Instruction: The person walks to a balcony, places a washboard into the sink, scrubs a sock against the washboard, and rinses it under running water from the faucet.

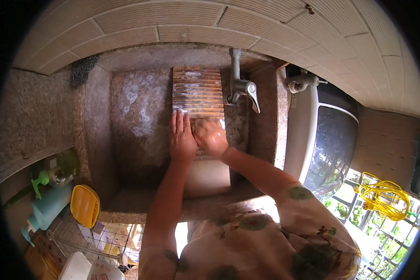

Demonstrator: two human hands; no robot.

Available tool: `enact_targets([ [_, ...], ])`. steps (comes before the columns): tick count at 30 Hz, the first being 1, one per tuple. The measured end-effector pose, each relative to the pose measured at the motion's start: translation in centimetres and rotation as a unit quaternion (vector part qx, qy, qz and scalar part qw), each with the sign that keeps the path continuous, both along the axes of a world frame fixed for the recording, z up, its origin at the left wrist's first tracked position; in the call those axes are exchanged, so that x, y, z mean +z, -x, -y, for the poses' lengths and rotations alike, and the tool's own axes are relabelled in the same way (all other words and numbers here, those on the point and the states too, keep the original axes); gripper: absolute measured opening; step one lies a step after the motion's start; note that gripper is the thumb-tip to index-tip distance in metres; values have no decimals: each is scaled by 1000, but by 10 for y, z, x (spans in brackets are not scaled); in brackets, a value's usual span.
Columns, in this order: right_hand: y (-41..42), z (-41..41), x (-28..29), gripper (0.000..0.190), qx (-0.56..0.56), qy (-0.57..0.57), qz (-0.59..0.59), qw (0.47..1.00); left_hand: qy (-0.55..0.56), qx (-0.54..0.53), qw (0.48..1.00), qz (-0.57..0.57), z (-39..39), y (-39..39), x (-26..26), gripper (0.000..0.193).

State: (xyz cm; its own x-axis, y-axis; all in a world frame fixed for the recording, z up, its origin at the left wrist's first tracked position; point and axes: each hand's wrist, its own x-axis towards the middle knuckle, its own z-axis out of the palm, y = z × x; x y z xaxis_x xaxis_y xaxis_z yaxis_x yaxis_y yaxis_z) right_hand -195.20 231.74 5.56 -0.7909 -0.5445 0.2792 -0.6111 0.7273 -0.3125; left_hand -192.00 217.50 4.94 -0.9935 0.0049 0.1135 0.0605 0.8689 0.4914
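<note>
A ridged wooden washboard (196, 87) leans in a speckled stone sink (98, 140), with wet suds on its upper ridges. My left hand (183, 141) lies flat along the board's left side, fingers stretched towards the wall. Close beside it, my right hand (211, 138) is wet, curled and motion-blurred over the middle of the board. Whether anything is under or inside its fingers is hidden. The board's lower part (208, 176) is smooth and pale. Foam (134, 94) spreads over the sink floor to the left. A metal lever faucet (241, 85) reaches over the board's right side.
Left of the sink are a yellow soap dish (85, 205), a blue pump bottle (50, 206) and a wire rack (94, 241). A dark scouring pad (85, 71) rests on the back left rim. To the right stand a washing machine (330, 147) and a coiled yellow cord (385, 199).
</note>
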Motion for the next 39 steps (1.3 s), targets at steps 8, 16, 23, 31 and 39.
enact_targets([
  [8, 112, -4, -8, 19, -103, -81, 72, 989, 13, -25, 999, 21, -20, 13, 14, 48],
  [16, -2, -3, 1, 16, 55, 26, 0, 998, -13, 6, 1000, 4, 1, -1, 3, 49],
  [23, 124, -27, -34, 26, -129, -99, -46, 986, -15, -32, 999, 12, -37, 24, 15, 46],
  [31, 128, -25, -14, 24, -188, 544, 440, 689, -3, 1, 1000, 7, -9, 6, 1, 47],
  [39, 96, -16, -10, 30, 10, 97, 66, 993, 7, -14, 1000, 22, -19, 12, 15, 49],
])
